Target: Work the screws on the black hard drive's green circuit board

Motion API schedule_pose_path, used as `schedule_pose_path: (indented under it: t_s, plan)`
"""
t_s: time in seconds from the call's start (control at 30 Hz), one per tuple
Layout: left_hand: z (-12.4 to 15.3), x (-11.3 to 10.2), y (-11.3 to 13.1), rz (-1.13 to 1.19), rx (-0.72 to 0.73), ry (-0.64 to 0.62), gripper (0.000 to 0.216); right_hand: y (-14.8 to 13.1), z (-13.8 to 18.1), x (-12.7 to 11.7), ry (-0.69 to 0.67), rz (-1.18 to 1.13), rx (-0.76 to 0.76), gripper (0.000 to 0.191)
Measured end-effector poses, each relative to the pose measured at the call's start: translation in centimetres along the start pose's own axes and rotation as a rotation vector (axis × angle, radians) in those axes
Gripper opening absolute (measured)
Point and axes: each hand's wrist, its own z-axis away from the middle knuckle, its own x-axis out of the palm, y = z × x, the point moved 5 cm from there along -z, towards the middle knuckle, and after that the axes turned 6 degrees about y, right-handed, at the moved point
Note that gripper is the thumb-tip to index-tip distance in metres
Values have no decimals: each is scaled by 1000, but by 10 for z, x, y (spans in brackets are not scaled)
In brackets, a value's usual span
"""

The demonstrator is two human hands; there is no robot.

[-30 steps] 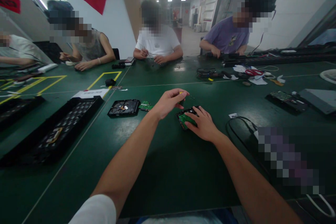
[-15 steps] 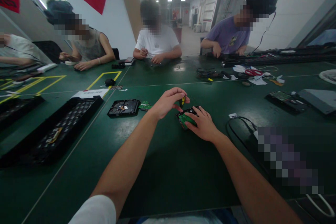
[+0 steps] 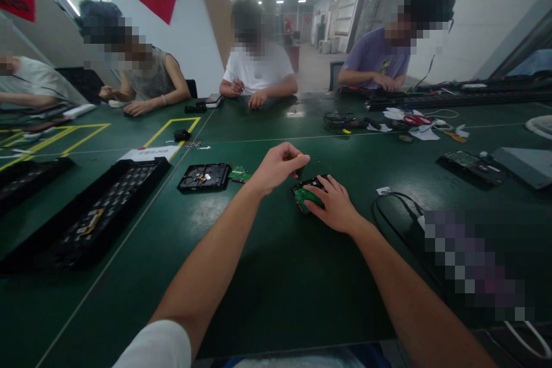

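Note:
My left hand (image 3: 282, 167) is closed in a pinch around a small screwdriver (image 3: 301, 156). Only a bit of its yellow handle end shows between the fingers; the shaft is mostly hidden. Just below and to the right lies a hard drive (image 3: 301, 201), its green circuit board facing up. Over the drive's right side is my right hand (image 3: 334, 201), gripping it with the thumb across the board and the fingers along the far right edge. Part of the drive is covered by that hand. Tiny screws (image 3: 317, 160) lie on the table beyond it.
Another black drive (image 3: 204, 177) and a loose green circuit board (image 3: 240, 173) lie to the left. A long black casing (image 3: 97, 213) is farther left. Cables (image 3: 399, 195) and an opened device (image 3: 470, 167) are on the right. Several people sit across the green table (image 3: 276, 299).
My left hand has turned and closed more over the screwdriver, hiding most of its handle. My right hand stays on the hard drive. Across the table, the person in purple has brought both hands together.

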Motion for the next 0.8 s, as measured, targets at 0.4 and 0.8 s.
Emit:
schedule_pose_path:
  t_s: [0.4,0.8]
  plan:
    - [-1,3,-2,110,-60,-105,27,0,0,1,6,11,-13,59]
    - [-3,-2,-5,0,-20,75,37,1,0,3,12,8,-2,60]
